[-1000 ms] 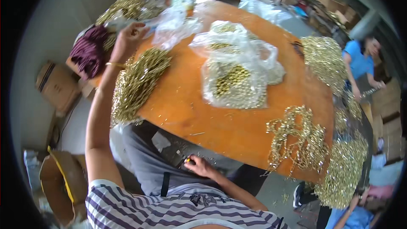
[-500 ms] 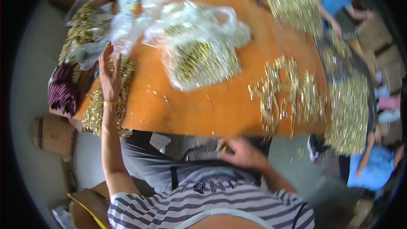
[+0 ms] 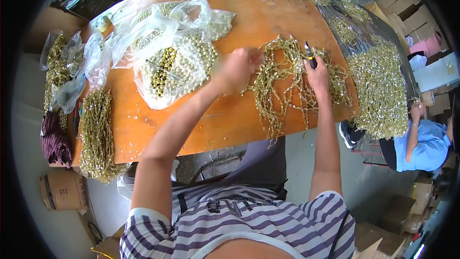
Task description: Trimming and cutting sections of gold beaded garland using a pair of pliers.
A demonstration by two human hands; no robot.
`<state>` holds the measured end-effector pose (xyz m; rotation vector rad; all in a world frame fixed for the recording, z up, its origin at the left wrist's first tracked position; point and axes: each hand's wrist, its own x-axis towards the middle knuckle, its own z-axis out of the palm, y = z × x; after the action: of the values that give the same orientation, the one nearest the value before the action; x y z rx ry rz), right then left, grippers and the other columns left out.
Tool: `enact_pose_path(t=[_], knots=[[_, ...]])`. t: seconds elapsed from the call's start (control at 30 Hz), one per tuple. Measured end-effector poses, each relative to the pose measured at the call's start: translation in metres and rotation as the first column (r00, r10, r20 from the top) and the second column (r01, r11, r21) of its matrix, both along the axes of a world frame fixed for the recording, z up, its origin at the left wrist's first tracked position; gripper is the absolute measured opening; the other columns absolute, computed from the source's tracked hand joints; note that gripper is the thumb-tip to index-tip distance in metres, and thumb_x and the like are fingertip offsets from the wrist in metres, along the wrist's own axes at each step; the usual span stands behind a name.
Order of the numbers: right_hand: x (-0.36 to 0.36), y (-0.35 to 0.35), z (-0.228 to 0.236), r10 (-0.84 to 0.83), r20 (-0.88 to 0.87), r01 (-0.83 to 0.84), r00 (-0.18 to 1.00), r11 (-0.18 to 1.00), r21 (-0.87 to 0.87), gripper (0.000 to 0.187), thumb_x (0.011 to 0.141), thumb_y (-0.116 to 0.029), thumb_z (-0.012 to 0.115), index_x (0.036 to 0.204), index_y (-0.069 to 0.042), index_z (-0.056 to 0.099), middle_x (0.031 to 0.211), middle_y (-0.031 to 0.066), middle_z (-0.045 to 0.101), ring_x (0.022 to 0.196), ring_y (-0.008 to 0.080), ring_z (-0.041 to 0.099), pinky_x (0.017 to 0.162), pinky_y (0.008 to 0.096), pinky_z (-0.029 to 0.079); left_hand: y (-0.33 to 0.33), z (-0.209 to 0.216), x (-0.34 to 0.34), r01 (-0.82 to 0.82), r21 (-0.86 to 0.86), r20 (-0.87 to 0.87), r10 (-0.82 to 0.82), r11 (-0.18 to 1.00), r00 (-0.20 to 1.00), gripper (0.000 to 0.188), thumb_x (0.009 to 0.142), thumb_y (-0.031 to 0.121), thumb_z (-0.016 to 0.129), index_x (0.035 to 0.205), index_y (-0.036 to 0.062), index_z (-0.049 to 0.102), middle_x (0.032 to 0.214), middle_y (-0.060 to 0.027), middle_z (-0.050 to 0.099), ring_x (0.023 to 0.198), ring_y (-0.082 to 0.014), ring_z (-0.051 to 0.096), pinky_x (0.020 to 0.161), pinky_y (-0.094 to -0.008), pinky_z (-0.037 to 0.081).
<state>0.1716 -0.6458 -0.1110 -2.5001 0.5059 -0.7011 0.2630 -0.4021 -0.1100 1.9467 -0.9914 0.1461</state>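
While the right hand [image 3: 317,74] grips a black-and-yellow tool [image 3: 311,59] at 2 o'clock, its tip pointing away from the body, perhaps to keep it clear of the skin, the left hand [image 3: 235,71] is blurred near 12 o'clock; whether it holds anything, I cannot tell. The hands are apart, with tangled gold strands [image 3: 274,74] between them toward 2 o'clock, probably spread for easy reach. A clear bag [image 3: 152,97] at 10 o'clock seems to keep beads [image 3: 165,69] together. Orange-brown and crumb-strewn, the table [image 3: 225,122] bears a gold bundle [image 3: 96,129] at 9 o'clock. A co-worker in blue [image 3: 424,146] is at 3, cardboard boxes [image 3: 401,206] at 4.
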Motion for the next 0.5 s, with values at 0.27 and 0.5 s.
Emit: enact_pose_path(t=[0.27,0.5], knots=[[0.010,0.012,0.000,0.215,-0.009,-0.202,0.976,0.930,0.306,0.032,0.074,-0.025,0.063,0.093,0.000,0.057,0.069,0.0074,0.055,0.062,0.0139,0.048,0.058,0.0301,0.042,-0.119,-0.028,0.092,-0.282,0.552,-0.005,0.341,0.785,0.940,0.047,0.070,0.050,0.058,0.093,0.0100,0.065,0.084,-0.0132,0.064,0.080,-0.0262,0.062,0.069,-0.0386,0.047],[0.038,0.023,0.032,-0.010,0.176,-0.040,0.984,0.960,0.277,0.028,0.071,-0.027,0.063,0.086,-0.004,0.057,0.076,0.0130,0.059,0.070,0.0265,0.059,0.062,0.0359,0.046,-0.078,-0.015,0.049,-0.039,-0.588,-0.379,-0.233,0.808,0.896,0.012,0.079,0.010,0.060,0.089,0.0033,0.060,0.089,-0.0041,0.059,0.082,-0.0115,0.053,0.075,-0.0255,0.043]])
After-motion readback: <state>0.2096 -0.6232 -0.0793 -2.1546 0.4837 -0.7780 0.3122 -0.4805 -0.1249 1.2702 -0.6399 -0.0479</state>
